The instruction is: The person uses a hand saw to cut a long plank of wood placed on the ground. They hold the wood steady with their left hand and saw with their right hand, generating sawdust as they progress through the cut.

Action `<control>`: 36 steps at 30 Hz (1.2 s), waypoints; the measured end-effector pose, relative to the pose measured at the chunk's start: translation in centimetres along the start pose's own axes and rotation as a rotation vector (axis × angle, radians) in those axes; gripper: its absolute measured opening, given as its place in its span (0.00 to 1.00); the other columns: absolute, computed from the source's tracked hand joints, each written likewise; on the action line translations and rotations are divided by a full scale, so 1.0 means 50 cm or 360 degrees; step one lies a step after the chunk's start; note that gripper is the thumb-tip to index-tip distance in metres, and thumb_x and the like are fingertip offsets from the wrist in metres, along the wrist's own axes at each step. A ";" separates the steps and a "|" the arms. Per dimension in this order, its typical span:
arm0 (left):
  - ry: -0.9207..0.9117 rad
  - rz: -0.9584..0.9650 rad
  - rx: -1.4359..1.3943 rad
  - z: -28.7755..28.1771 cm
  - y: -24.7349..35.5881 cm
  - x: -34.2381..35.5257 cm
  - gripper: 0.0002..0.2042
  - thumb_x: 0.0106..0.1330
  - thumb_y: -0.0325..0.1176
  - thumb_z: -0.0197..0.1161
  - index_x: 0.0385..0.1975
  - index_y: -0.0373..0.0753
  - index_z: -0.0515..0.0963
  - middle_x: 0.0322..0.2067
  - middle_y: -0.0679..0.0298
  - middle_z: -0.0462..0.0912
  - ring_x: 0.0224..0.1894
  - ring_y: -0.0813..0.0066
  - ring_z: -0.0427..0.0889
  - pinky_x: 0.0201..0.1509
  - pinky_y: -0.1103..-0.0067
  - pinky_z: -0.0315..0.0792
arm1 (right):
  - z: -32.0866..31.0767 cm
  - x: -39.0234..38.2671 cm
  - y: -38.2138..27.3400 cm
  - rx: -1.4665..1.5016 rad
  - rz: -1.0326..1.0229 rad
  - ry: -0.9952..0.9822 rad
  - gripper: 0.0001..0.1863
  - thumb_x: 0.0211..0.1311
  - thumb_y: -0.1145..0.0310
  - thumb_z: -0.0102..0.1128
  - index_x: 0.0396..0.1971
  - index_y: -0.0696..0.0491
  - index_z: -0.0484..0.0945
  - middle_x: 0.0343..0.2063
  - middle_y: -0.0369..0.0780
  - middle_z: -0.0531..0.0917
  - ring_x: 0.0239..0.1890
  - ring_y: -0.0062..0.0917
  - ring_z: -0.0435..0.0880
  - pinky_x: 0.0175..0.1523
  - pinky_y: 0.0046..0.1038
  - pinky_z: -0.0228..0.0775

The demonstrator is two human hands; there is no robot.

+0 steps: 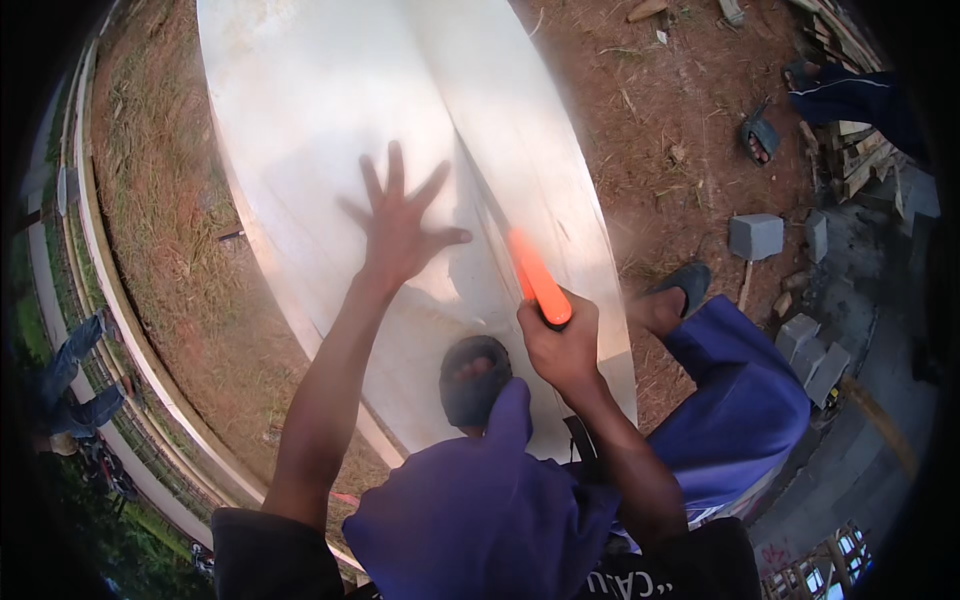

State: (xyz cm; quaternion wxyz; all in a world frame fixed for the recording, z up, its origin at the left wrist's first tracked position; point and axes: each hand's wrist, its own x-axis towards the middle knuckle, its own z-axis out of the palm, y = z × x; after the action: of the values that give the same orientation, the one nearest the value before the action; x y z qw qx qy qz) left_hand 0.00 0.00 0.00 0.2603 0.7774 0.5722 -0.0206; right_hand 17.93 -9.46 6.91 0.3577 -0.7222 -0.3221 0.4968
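"On the pale board point(320, 80), how is the left hand point(397, 235)?"

"Its fingers are spread wide, and it holds nothing; whether the palm presses the surface, I cannot tell surely."

"And the right hand point(563, 340)?"

"It is closed around the orange-handled tool point(540, 280), which is in line with a long slit point(480, 185) in the board. Near to it, one foot in a dark slipper point(470, 392) stands on the board."
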 end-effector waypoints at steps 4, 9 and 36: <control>0.0125 0.0054 -0.0025 -0.010 -0.001 0.020 0.50 0.46 0.69 0.76 0.74 0.64 0.68 0.82 0.47 0.36 0.81 0.31 0.25 0.65 0.19 0.26 | 0.002 0.043 -0.072 -0.0197 0.0064 -0.0004 0.12 0.63 0.70 0.62 0.26 0.65 0.77 0.16 0.37 0.75 0.23 0.16 0.70 0.30 0.31 0.66; 0.0063 -0.0011 -0.0025 -0.005 -0.010 0.000 0.50 0.44 0.69 0.76 0.74 0.65 0.69 0.82 0.47 0.35 0.81 0.32 0.23 0.66 0.20 0.25 | -0.130 -0.264 -0.027 -0.0064 0.0283 0.0031 0.04 0.61 0.78 0.63 0.29 0.64 0.81 0.17 0.33 0.76 0.22 0.11 0.72 0.29 0.23 0.67; 0.0035 0.0012 -0.0065 -0.005 0.005 -0.007 0.50 0.45 0.68 0.77 0.74 0.65 0.69 0.82 0.50 0.37 0.81 0.33 0.25 0.66 0.20 0.27 | 0.015 0.018 -0.062 -0.0110 0.0151 -0.0010 0.11 0.63 0.71 0.62 0.25 0.62 0.76 0.16 0.34 0.74 0.23 0.13 0.68 0.28 0.28 0.63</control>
State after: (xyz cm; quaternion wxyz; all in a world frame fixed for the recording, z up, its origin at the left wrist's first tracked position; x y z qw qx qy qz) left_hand 0.03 -0.27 0.43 0.2698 0.7743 0.5725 0.0007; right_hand 17.14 -6.89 8.86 0.3076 -0.7470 -0.3056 0.5040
